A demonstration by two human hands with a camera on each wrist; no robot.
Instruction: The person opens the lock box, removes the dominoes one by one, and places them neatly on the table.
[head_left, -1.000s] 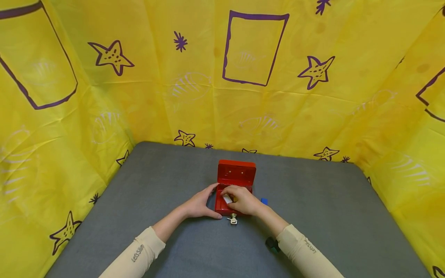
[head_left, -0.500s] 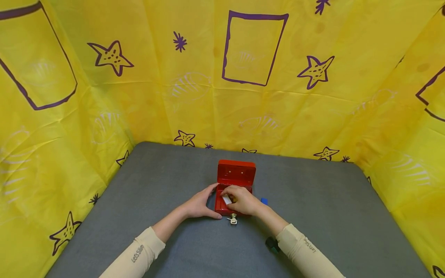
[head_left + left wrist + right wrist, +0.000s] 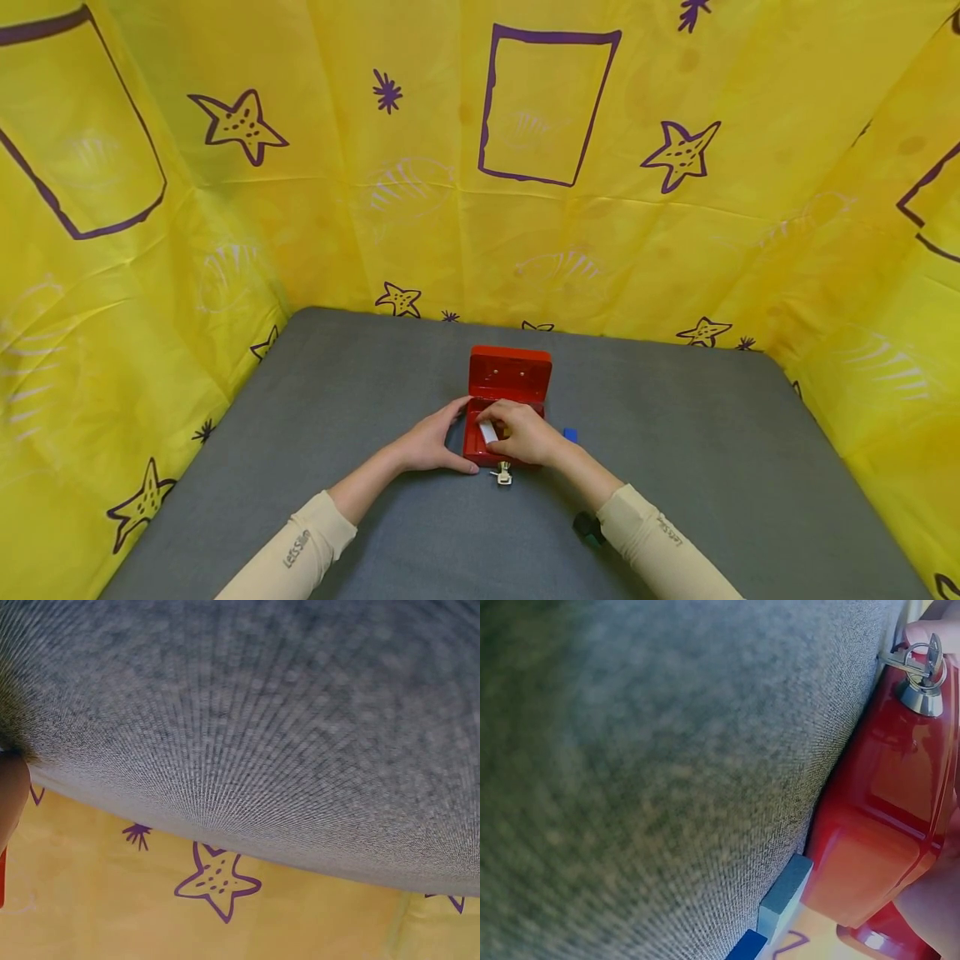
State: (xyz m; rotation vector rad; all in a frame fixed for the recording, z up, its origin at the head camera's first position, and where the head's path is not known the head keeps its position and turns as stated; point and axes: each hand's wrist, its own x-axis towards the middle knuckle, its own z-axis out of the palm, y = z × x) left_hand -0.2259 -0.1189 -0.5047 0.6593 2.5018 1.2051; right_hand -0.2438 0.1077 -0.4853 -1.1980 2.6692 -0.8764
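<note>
A small red cash box (image 3: pixel 471 437) stands with its lid (image 3: pixel 510 373) raised, keys (image 3: pixel 503 475) hanging from its front lock. My left hand (image 3: pixel 431 439) spans the box's left side, thumb at the front corner and fingers toward the back corner. Inside the box, my right hand (image 3: pixel 528 433) pinches a small white block (image 3: pixel 488 431) between thumb and fingers. Something yellow shows partly beneath that hand. The right wrist view gives the box's red front (image 3: pixel 885 772) and the keys in the lock (image 3: pixel 922 675) close up.
A blue block (image 3: pixel 571 435) lies just right of the box, and the right wrist view has a grey-green block (image 3: pixel 786 894) beside the box. A dark round object (image 3: pixel 587 527) is partly under the right sleeve. Yellow cloth (image 3: pixel 450 225) walls the grey table (image 3: pixel 337 358).
The white block has turned slightly in my right fingers and shows a little more of its face. My left hand and the cash box have stayed put.
</note>
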